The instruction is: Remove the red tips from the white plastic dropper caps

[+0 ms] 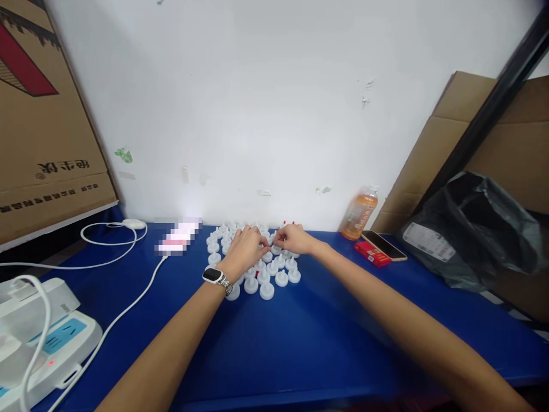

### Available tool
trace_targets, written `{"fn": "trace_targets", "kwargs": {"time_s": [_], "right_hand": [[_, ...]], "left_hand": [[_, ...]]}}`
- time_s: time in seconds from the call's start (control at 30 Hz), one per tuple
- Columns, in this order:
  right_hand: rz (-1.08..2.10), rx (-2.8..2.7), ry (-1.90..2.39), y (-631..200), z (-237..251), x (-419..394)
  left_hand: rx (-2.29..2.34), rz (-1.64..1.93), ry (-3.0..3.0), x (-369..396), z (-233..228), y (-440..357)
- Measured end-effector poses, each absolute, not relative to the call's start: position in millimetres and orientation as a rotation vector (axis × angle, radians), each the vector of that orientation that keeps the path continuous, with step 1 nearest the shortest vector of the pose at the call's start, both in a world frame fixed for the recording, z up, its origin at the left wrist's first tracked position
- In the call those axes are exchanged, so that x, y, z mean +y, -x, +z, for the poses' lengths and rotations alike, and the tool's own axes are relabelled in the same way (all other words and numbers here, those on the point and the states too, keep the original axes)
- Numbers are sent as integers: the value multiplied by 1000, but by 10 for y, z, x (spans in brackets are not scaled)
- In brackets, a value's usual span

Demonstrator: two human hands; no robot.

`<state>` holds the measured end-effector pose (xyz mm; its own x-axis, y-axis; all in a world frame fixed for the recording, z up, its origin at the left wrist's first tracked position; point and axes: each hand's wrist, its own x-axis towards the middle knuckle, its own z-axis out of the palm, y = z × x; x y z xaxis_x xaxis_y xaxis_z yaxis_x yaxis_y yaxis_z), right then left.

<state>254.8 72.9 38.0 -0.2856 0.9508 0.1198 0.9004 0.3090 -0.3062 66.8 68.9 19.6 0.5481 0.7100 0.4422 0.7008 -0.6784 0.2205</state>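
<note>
You have two hands over the table: your left hand [245, 247] and your right hand [294, 239]. Some three dozen small white caps [266, 290] sit clustered there, too crowded and partly hidden for an exact count. Beside them you have one orange bottle [360, 214], one phone [383, 245], one red box [371, 253] and one black bag [474, 229].

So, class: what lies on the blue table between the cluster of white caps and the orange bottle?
In the head view, only bare blue table separates the white caps from the orange bottle; the right hand reaches across.

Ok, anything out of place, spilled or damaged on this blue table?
Nothing spilled or broken. The white caps stand in tidy rows under the left hand and right hand. Only the wall shows tape scraps and scuffs.
</note>
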Motion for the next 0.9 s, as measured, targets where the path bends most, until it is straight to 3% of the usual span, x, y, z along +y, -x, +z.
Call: {"fn": "trace_targets", "kwargs": {"time_s": [0.2,0.37,0.6,0.9], "right_hand": [[298,-2238,1602,-2507,285,668],[164,-1824,1527,-2670,110,495],[661,-1492,1557,-2576,-108,521],[504,-1406,1493,-2399,-121,610]], "left_hand": [[1245,804,-2774,731,147,-667],[1245,830,-2711,684,198,-640],[1270,939,-2680,566,299,-662],[1250,933,-2693,536,263,-652]]}}
